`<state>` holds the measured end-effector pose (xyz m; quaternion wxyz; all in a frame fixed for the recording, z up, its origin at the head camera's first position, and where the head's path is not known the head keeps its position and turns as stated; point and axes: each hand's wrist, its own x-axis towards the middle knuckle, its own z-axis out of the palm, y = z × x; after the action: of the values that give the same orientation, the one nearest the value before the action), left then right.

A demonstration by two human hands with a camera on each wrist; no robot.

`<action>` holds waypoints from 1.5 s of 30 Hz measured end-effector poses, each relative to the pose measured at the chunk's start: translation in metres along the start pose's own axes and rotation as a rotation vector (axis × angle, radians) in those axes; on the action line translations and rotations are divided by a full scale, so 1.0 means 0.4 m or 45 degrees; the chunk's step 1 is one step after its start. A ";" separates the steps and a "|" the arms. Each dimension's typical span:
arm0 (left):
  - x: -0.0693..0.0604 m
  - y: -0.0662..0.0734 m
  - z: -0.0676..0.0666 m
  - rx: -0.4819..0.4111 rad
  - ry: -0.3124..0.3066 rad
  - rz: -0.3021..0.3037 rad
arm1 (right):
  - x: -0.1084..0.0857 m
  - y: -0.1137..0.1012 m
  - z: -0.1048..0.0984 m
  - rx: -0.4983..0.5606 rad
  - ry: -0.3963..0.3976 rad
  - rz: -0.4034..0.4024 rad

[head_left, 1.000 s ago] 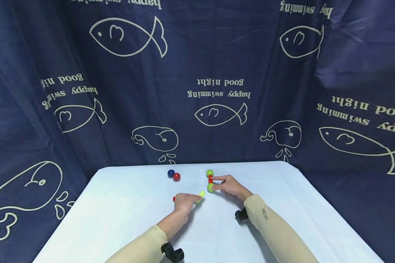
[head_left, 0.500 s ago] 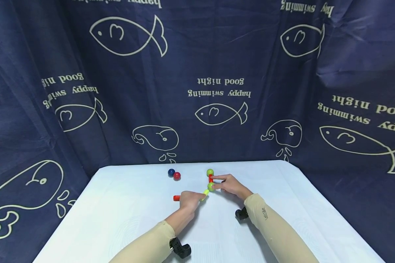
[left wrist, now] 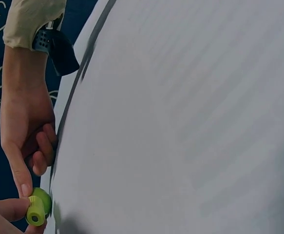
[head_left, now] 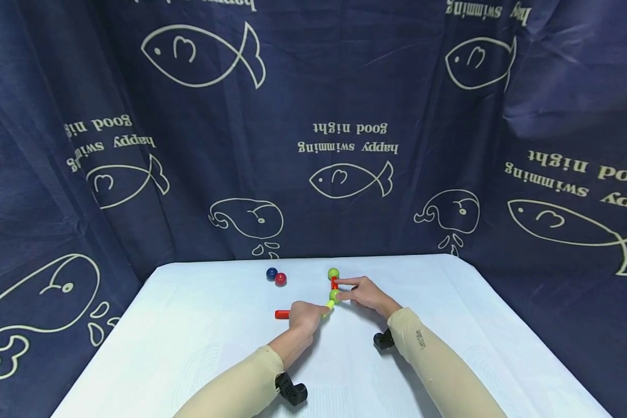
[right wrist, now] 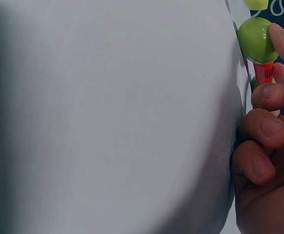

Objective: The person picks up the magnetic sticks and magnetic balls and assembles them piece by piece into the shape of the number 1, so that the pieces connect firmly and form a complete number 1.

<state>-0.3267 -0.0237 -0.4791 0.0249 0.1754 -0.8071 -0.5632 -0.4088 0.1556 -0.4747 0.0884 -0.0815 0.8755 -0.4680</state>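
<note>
My left hand pinches a yellow-green rod between thumb and index finger. The rod's far end meets a green ball; in the left wrist view its near end shows a hole. My right hand holds this ball, the thumb on it and the index finger at the red rod behind. A second green ball sits at the red rod's far end. In the right wrist view, the other right fingers are curled beside the ball. Another red rod lies left of my left hand, partly hidden by it.
A dark blue ball and a red ball stand together towards the back of the white table. Behind the table's far edge hangs a navy curtain with fish and whale drawings.
My left hand has moved right and slightly forward, bringing the yellow-green rod up to the near green ball. More of the left-hand red rod shows now. My right hand has stayed in place.
</note>
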 end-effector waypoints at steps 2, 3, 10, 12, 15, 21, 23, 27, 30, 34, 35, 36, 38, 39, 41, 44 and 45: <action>0.000 0.001 0.000 0.000 -0.005 0.005 | -0.002 -0.002 -0.002 0.004 -0.002 -0.010; 0.000 0.002 0.001 -0.001 -0.007 0.009 | -0.003 -0.002 -0.001 0.007 -0.002 -0.016; -0.002 0.004 0.007 0.021 -0.029 -0.002 | -0.002 0.004 0.002 0.000 0.005 0.009; -0.003 0.005 0.008 0.030 -0.037 -0.007 | -0.003 0.005 0.002 0.003 0.009 0.005; -0.007 0.008 0.008 0.041 -0.044 -0.011 | -0.005 0.003 0.000 0.017 0.003 -0.008; -0.003 0.009 0.010 0.054 -0.043 -0.004 | -0.004 0.006 0.000 0.024 -0.005 -0.016; 0.000 0.009 0.011 0.063 -0.048 -0.001 | -0.002 0.007 0.001 0.021 -0.005 -0.011; 0.002 0.010 0.013 0.080 -0.057 -0.005 | 0.002 0.009 0.003 0.021 -0.004 -0.012; 0.002 0.012 0.014 0.099 -0.069 -0.010 | 0.002 0.009 0.003 0.017 -0.005 -0.011; 0.004 0.012 0.016 0.134 -0.084 0.005 | 0.000 0.009 0.002 0.009 -0.016 -0.006; 0.005 0.012 0.016 0.141 -0.089 0.010 | -0.001 0.009 0.002 0.009 -0.017 -0.007; 0.005 0.012 0.017 0.146 -0.093 0.013 | -0.001 0.009 0.002 0.008 -0.018 -0.009; 0.006 0.013 0.017 0.154 -0.101 0.020 | 0.002 0.010 0.002 0.009 -0.020 -0.007; 0.007 0.013 0.018 0.157 -0.104 0.027 | 0.003 0.010 0.002 0.008 -0.020 -0.006; 0.007 0.014 0.017 0.159 -0.116 0.040 | 0.005 0.009 0.002 0.008 -0.017 -0.002; 0.009 0.015 0.019 0.161 -0.129 0.053 | 0.007 0.009 0.002 0.008 -0.017 0.011; 0.010 0.015 0.019 0.162 -0.131 0.061 | 0.007 0.008 0.001 0.010 -0.017 0.012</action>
<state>-0.3336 -0.0162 -0.4770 -0.0143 0.1283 -0.8454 -0.5182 -0.4114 0.1563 -0.4779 0.0967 -0.0799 0.8734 -0.4706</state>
